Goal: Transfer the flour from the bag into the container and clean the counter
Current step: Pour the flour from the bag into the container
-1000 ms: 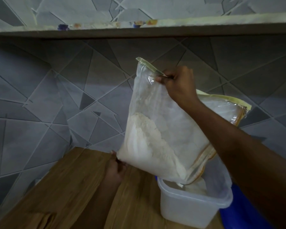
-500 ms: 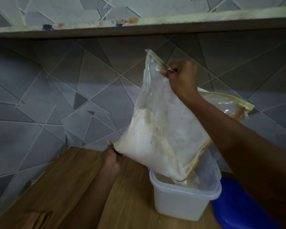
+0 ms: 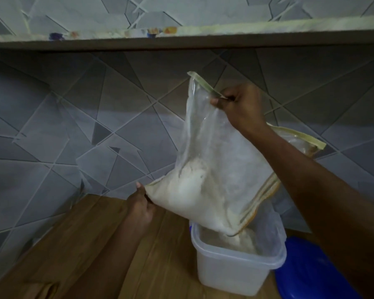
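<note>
Grey-tiled wall (image 3: 52, 147), wooden counter (image 3: 84, 244). Right hand (image 3: 239, 104): fingers pinch the bag's upper sealed edge, far and high. Left hand (image 3: 141, 205): fingers grip the lower left corner. Bag (image 3: 214, 165): long axis slopes down to the right, mouth inside the container (image 3: 235, 270), near right. Flour (image 3: 188, 190) heaped at the left corner; raising that corner looks like the next need.

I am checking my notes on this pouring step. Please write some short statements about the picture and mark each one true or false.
1. The right hand pinches the top edge of the bag. True.
2. The left hand rests flat on the counter. False: it grips the bag's lower corner.
3. Flour already lies in the container. True.
4. The container has its lid on. False: it is open, the bag's mouth inside.
</note>
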